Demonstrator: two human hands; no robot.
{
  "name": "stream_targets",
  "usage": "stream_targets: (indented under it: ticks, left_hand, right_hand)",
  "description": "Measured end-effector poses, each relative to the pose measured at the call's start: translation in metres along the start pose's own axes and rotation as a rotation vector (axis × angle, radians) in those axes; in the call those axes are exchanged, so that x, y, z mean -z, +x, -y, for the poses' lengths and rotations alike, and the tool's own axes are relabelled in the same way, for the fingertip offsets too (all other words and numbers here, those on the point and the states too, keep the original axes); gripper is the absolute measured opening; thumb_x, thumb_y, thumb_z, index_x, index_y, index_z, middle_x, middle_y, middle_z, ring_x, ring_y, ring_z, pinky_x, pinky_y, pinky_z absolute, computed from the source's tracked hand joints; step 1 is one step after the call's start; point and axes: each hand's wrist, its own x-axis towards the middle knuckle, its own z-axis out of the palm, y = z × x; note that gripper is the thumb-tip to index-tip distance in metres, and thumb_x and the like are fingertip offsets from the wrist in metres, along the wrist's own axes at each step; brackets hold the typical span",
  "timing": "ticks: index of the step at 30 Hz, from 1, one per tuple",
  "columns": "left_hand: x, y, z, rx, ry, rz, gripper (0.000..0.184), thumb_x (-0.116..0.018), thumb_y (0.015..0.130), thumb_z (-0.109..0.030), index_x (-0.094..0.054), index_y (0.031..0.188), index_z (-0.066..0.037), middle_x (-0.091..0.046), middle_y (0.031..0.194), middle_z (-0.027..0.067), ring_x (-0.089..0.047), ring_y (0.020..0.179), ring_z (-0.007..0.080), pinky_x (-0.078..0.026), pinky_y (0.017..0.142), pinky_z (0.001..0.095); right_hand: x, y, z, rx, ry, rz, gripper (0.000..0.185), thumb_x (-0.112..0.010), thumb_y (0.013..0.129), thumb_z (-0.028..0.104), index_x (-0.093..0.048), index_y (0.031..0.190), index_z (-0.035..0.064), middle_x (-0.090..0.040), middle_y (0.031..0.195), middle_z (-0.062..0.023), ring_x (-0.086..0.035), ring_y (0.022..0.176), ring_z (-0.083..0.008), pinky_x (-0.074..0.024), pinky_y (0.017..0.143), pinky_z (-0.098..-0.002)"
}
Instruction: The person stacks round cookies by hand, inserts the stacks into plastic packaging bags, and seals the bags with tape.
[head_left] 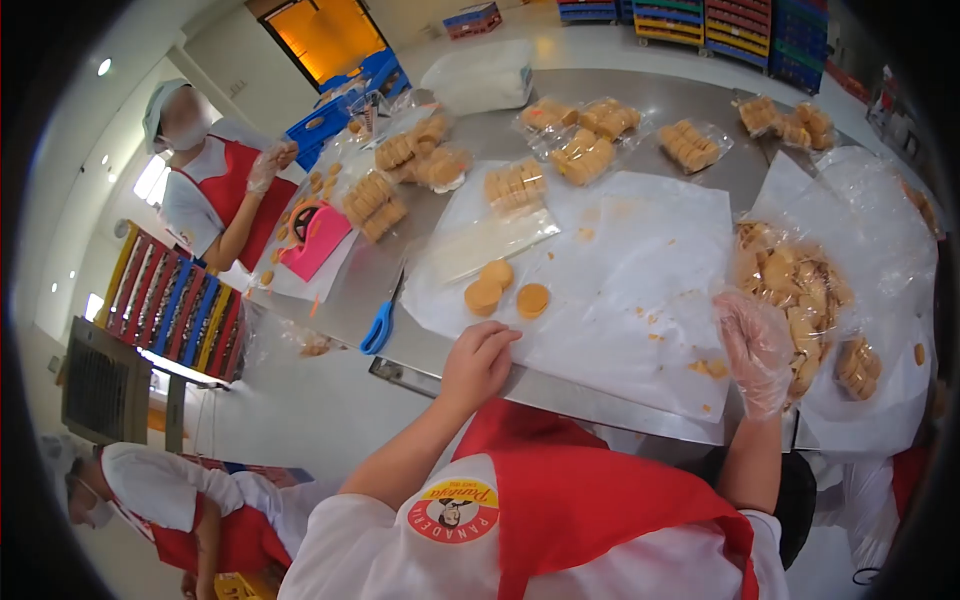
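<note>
My bare left hand (481, 361) is at the near edge of the steel table, fingers loosely bent and apart, with nothing visible in them. Just beyond it on white paper (620, 290) lie round biscuits (483, 297), two touching or overlapping and a separate biscuit (533, 300) to their right. My right hand (757, 352), in a clear plastic glove, is beside a clear bag of broken biscuits (790, 275). Its fingers are curled together; whatever they hold, if anything, is hidden. Biscuit crumbs (708, 368) lie left of this hand. A stack of flat clear bags (495, 245) lies beyond the loose biscuits.
Packed biscuits (583, 157) line the far side of the table. Blue-handled scissors (378, 328) lie at the left edge, near a pink tape dispenser (318, 243). A co-worker (225, 180) stands at the left; another person (200, 510) bends at lower left.
</note>
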Motion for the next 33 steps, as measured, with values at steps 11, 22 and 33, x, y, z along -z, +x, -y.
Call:
stream_targets:
  ticks: [11,22,33]
  left_hand:
    - [-0.001,-0.004,0.0,0.07,0.014,-0.09,0.024,-0.057,0.069,0.001,-0.06,0.091,-0.007,-0.055,0.093,0.0089,-0.053,0.086,0.0248,-0.046,0.071,0.0327]
    - [-0.001,-0.009,0.006,0.1,-0.11,-0.074,0.013,-0.063,0.071,-0.006,-0.057,0.082,-0.004,-0.055,0.092,0.01,-0.051,0.088,0.0286,-0.042,0.076,0.035]
    - [0.062,-0.064,-0.013,0.7,-1.135,0.581,0.016,-0.048,0.085,-0.015,-0.057,0.08,-0.002,-0.059,0.084,0.0111,-0.056,0.084,0.0244,-0.043,0.076,0.0319]
  right_hand:
    - [0.013,-0.009,-0.024,-0.091,0.027,-0.046,0.01,-0.056,0.077,0.008,-0.061,0.084,0.0022,-0.061,0.082,-0.0103,-0.057,0.076,-0.0248,-0.0433,0.071,-0.0322]
    - [0.01,-0.005,-0.021,-0.035,-0.059,0.007,0.008,-0.058,0.076,0.007,-0.06,0.082,0.0027,-0.058,0.074,-0.0108,-0.056,0.069,-0.025,-0.0427,0.065,-0.0304]
    - [-0.019,-0.006,-0.025,0.249,-0.194,-0.255,0.002,-0.058,0.077,0.004,-0.059,0.076,0.0028,-0.054,0.062,-0.0099,-0.054,0.056,-0.0234,-0.0422,0.054,-0.03]
